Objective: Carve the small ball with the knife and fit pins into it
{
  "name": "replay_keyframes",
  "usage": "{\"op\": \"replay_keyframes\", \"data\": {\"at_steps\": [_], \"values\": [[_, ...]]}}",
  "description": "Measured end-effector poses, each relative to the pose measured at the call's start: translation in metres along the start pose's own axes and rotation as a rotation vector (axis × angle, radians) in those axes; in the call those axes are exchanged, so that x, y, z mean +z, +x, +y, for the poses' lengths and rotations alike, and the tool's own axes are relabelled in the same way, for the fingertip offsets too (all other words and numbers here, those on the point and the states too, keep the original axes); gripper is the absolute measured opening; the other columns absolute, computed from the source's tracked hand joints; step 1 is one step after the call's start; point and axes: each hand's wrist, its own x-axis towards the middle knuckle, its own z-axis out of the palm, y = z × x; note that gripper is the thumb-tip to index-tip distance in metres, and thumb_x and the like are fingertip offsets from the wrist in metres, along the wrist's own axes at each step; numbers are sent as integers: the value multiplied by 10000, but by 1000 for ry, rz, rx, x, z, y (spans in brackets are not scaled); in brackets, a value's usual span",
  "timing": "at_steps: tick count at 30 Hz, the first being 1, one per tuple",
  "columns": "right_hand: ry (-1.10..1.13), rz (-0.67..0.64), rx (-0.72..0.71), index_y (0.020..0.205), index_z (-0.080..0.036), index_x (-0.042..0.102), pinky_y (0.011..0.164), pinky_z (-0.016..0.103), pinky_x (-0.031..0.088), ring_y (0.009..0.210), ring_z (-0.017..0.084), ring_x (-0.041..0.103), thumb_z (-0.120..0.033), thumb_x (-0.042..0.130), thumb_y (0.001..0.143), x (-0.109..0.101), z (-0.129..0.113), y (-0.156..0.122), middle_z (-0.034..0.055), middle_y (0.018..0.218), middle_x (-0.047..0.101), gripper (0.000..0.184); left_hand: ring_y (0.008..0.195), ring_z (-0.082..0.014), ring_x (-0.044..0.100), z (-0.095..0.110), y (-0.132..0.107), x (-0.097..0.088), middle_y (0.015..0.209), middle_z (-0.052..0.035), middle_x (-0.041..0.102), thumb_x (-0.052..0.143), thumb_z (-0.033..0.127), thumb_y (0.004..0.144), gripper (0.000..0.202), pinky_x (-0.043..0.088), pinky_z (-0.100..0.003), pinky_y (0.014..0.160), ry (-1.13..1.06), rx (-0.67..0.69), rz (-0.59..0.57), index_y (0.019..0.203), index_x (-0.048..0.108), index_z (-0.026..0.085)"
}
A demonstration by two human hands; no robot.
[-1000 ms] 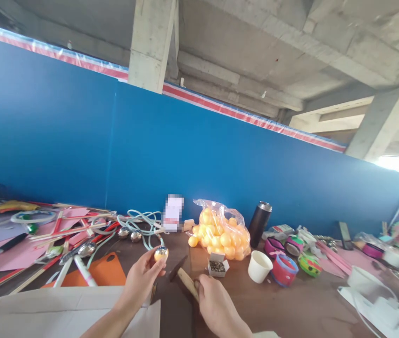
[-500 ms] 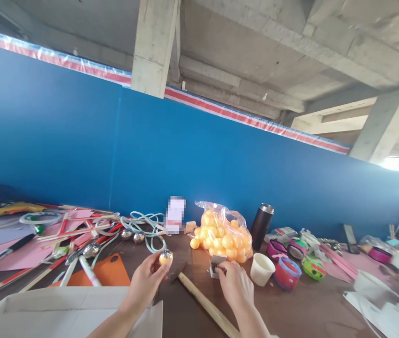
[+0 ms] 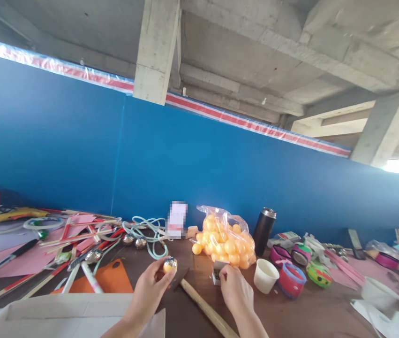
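My left hand (image 3: 152, 286) grips a shiny metal ball (image 3: 170, 265) between thumb and fingers, raised above the table; the ball mirrors the orange colours around it. My right hand (image 3: 236, 286) is closed in a pinch at the right edge of a small open white box (image 3: 216, 277). Small dark bits lie in the box, too small to name. Whatever the right fingertips hold is hidden. Between my hands lies a hammer (image 3: 206, 307), its wooden handle pointing toward me and its dark head partly behind my left hand.
Behind the box sits a clear bag of orange balls (image 3: 225, 241). A white cup (image 3: 266, 276), a red tub (image 3: 291, 280) and a black bottle (image 3: 264, 230) stand right. Left are a cardboard box (image 3: 62, 314), sticks, ropes (image 3: 146, 230) and more metal balls (image 3: 140, 242).
The view has tilted up slightly, so everything sits lower. My right fingertips have shifted slightly right across the small box. My left hand still grips the metal ball.
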Motion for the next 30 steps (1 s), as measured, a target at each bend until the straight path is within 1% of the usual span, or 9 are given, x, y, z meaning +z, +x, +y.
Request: {"op": "replay_keyframes", "data": {"at_steps": [4, 7, 9, 12, 17, 21, 24, 27, 30], "values": [[8, -2, -2, 817, -260, 584, 508, 236, 326, 703, 166, 616, -277, 374, 850, -1, -1, -1, 21, 860, 617, 213, 739, -191, 627, -1, 0, 1, 898, -56, 678, 599, 481, 656, 551, 509, -253, 591, 27, 14, 1, 1092, 555, 148], [24, 8, -11, 862, -282, 578, 516, 235, 334, 738, 168, 623, -309, 388, 849, -2, -2, -2, 14, 912, 615, 193, 713, -182, 620, -3, 0, 1, 873, -53, 680, 583, 486, 671, 546, 493, -245, 578, 50, 39, -7, 1101, 555, 151], [29, 16, -21, 854, -286, 578, 523, 237, 335, 758, 168, 623, -308, 404, 842, -2, -4, -3, 9, 937, 608, 176, 687, -178, 615, -4, -1, 1, 838, -45, 681, 583, 495, 667, 546, 482, -239, 561, 68, 45, -7, 1093, 566, 153], [24, 23, -25, 809, -273, 571, 513, 239, 323, 733, 166, 620, -293, 405, 838, -1, -6, -3, 2, 905, 609, 170, 671, -176, 610, -5, -2, 2, 804, -35, 681, 580, 510, 658, 547, 475, -236, 549, 89, 50, 0, 1079, 581, 161], [6, 26, -17, 789, -256, 552, 495, 242, 307, 692, 164, 613, -275, 363, 853, 2, -7, -1, 8, 886, 602, 201, 701, -175, 605, -4, -3, 3, 861, -42, 676, 576, 509, 663, 544, 471, -233, 564, 97, 50, -2, 1083, 576, 163], [2, 17, -8, 780, -247, 545, 484, 248, 306, 673, 169, 615, -265, 352, 859, 3, -6, 0, 12, 880, 602, 209, 672, -167, 595, -6, -1, 3, 838, -38, 674, 576, 510, 663, 539, 462, -228, 554, 98, 70, 1, 1076, 582, 164], [9, 13, -3, 794, -255, 548, 491, 248, 315, 698, 175, 624, -293, 362, 861, 2, -5, 0, 11, 899, 608, 202, 669, -167, 592, -8, 0, 3, 841, -42, 670, 566, 506, 676, 536, 462, -228, 548, 110, 72, 0, 1086, 572, 160], [14, 5, 3, 819, -271, 558, 492, 247, 319, 712, 184, 631, -323, 388, 851, 2, -5, 1, 10, 890, 623, 181, 704, -172, 601, -8, 0, 3, 881, -49, 672, 558, 501, 684, 522, 471, -233, 577, 126, 76, 7, 1084, 574, 167], [8, -1, 12, 816, -271, 565, 485, 244, 315, 698, 184, 632, -314, 396, 846, 2, -6, 1, 14, 866, 634, 177, 743, -183, 612, -4, -2, 4, 918, -57, 680, 577, 502, 660, 519, 474, -238, 615, 127, 86, 33, 1058, 600, 170]]}}
